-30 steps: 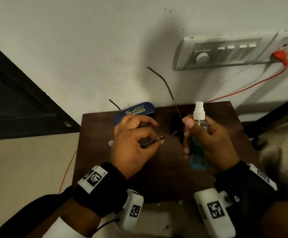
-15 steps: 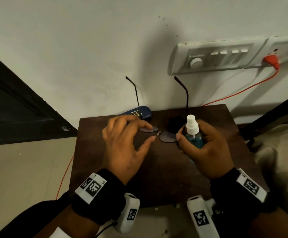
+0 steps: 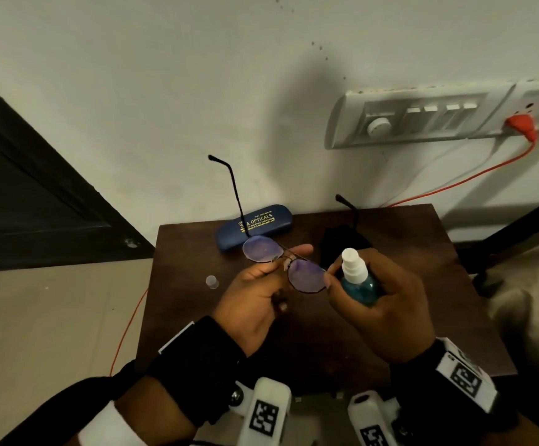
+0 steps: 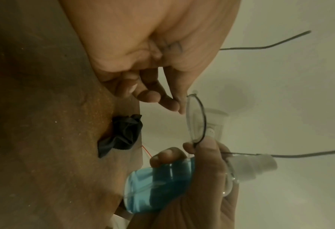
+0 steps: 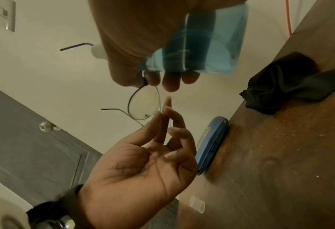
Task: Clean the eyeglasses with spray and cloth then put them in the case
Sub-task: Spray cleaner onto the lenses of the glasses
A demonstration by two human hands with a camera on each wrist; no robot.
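Observation:
Thin-rimmed eyeglasses (image 3: pixel 263 249) are held above the dark brown table (image 3: pixel 326 342) with both temples unfolded and pointing up and away. My left hand (image 3: pixel 281 262) lies palm up and pinches them at the bridge. My right hand (image 3: pixel 374 304) grips a spray bottle (image 3: pixel 363 289) of blue liquid with a white nozzle, and its thumb and forefinger also pinch the outer rim of the right lens (image 4: pixel 196 119). The nozzle stands beside that lens. A closed blue case (image 3: pixel 255 225) lies at the table's back edge, with a crumpled black cloth (image 3: pixel 338 243) to its right.
A small clear cap (image 3: pixel 211 281) lies on the table's left side. The wall stands directly behind the table, with a white switchboard (image 3: pixel 422 120), a red plug and a red cable (image 3: pixel 474 177). A dark door (image 3: pixel 20 188) is at left, with floor below it.
Half a second ago my left hand hovered open, palm down, beside the glasses. It has turned palm up and taken them at the bridge. The glasses sit higher and nearer me.

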